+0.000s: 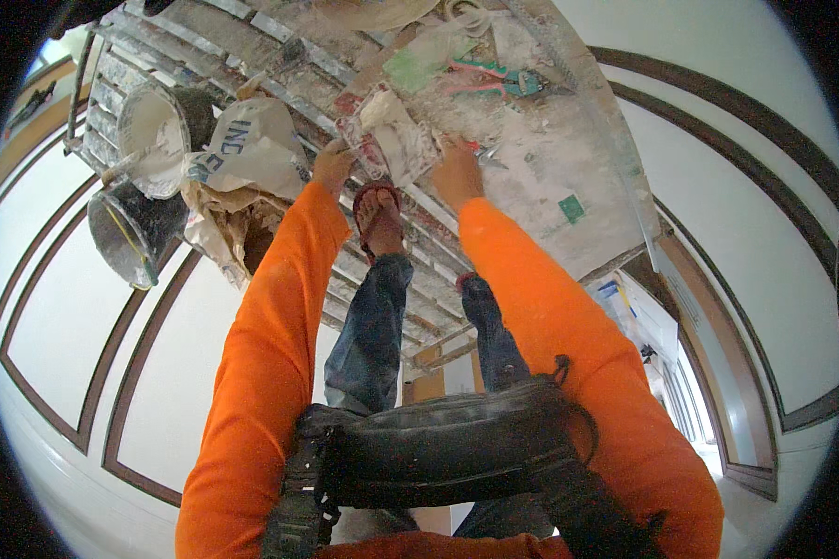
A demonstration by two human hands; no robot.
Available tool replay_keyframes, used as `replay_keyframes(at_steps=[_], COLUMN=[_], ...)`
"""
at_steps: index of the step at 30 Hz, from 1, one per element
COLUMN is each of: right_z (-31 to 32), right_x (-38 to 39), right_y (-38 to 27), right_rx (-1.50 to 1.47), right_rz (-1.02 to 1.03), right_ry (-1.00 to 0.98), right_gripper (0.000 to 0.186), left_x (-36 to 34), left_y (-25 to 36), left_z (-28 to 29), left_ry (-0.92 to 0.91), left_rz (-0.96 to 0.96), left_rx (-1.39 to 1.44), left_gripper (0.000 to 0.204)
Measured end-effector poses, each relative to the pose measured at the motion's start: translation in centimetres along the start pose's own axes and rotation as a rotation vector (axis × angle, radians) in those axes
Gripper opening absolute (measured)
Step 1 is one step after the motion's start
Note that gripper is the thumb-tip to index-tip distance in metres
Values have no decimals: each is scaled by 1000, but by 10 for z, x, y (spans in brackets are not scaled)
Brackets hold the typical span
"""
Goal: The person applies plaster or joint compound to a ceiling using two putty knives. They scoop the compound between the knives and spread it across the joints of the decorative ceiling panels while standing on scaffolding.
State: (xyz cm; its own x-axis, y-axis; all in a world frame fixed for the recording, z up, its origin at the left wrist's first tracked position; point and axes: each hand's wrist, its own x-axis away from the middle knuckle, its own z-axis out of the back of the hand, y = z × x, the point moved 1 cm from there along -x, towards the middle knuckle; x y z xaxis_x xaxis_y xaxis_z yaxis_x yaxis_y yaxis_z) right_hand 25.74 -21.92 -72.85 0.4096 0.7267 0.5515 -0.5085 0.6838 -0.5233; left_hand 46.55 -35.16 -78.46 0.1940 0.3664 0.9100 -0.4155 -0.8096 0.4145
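Note:
A clear plastic bag point(388, 119) with white powder in it lies in front of me, across the edge of a dusty board and the slats. My left hand point(333, 166) is closed on the bag's left edge. At the bag's right side, my right hand point(458, 173) is closed on its other edge, with the fingertips partly hidden. Snips point(524, 84) with red and green handles lie on the board beyond my right hand. Just left of the bag stands a crumpled paper sack point(256, 140) with blue print.
Two dusty buckets, a powder-coated one point(155, 130) and a dark one point(126, 233), stand at the left. My sandaled foot point(379, 219) rests on the gapped slats point(419, 303) of a raised platform. The whitened board point(541, 168) reaches the right edge, near a panelled wall point(746, 186).

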Motion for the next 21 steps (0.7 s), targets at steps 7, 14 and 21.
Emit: replay_keyframes(at_steps=[7,14,21], right_z=[18,94,186], right_x=[4,-13,-44], right_y=[45,153,267], right_rx=[-179,358,679], right_rz=[-134,-304,-508], right_ry=[-173,481,141], right_gripper=[42,47,42], left_x=[-28,-5,68], left_y=[-24,-9,-8], left_z=[2,3,-22], left_ry=[123,123,452], left_rz=[-26,-114,-409], left_rx=[-18,49,-52], left_gripper=[47,56,57])
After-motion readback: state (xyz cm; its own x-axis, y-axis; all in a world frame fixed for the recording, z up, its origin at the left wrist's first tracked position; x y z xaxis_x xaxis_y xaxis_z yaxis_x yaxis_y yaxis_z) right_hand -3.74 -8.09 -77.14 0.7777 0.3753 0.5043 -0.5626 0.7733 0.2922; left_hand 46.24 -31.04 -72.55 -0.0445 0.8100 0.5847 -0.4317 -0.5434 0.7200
